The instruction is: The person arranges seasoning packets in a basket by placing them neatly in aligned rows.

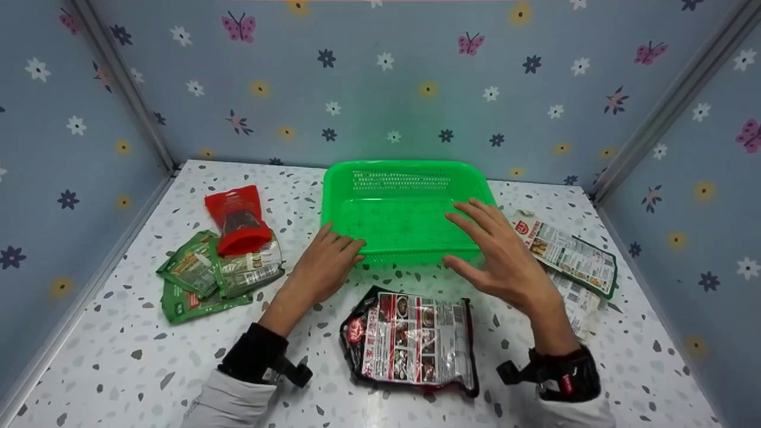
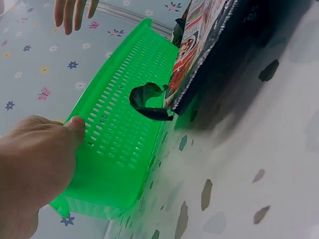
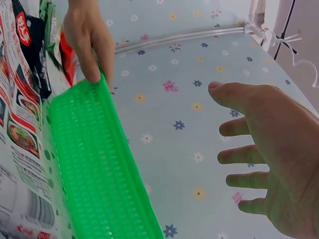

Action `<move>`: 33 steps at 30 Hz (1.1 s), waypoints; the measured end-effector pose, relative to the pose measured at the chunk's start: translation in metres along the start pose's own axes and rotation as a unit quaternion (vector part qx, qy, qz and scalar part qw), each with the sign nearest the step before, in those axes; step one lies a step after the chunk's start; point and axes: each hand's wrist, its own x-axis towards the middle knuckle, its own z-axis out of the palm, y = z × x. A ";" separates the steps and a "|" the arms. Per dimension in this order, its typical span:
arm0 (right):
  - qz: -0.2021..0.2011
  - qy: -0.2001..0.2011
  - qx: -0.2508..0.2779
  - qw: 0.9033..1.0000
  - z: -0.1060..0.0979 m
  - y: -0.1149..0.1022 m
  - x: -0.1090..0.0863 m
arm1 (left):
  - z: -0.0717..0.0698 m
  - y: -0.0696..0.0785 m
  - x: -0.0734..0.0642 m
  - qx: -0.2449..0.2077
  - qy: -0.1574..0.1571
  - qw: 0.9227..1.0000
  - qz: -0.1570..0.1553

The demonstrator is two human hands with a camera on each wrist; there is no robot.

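A green plastic basket with perforated sides stands at the back of the table against the wall. My left hand grips its rim at the front left corner; the left wrist view shows the thumb on the outer side, while the other fingers are hidden behind the rim. Above the right end of the basket, my right hand hovers with spread fingers and holds nothing, apart from the rim in the right wrist view. In front of the basket lies a large black-edged printed food pouch, between my forearms.
On the left, a red pouch lies over several green food packets. To the right are a white and green printed packet and a pale packet beneath it. Patterned wall panels enclose the speckled table.
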 end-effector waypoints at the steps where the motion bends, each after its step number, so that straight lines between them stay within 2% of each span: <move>1: 0.006 0.003 0.001 1.000 -0.002 0.003 -0.001 | 0.001 0.000 0.000 0.002 0.007 1.000 0.006; 8: 0.066 0.015 0.011 0.998 -0.018 0.028 -0.011 | 0.008 -0.001 0.001 0.007 0.051 0.998 0.022; 17: 0.153 0.006 0.013 0.988 -0.040 0.068 -0.035 | 0.008 0.001 0.002 0.002 0.056 0.998 0.021; 22: 0.205 -0.020 0.018 0.978 -0.050 0.092 -0.048 | 0.008 0.001 0.003 0.012 0.068 0.997 0.026; 27: 0.251 -0.058 0.021 0.966 -0.044 0.114 -0.056 | 0.008 0.000 0.003 0.009 0.050 0.999 0.017; 33: 0.284 -0.098 0.030 0.953 -0.027 0.135 -0.061 | 0.007 0.001 0.003 -0.002 0.026 1.000 0.003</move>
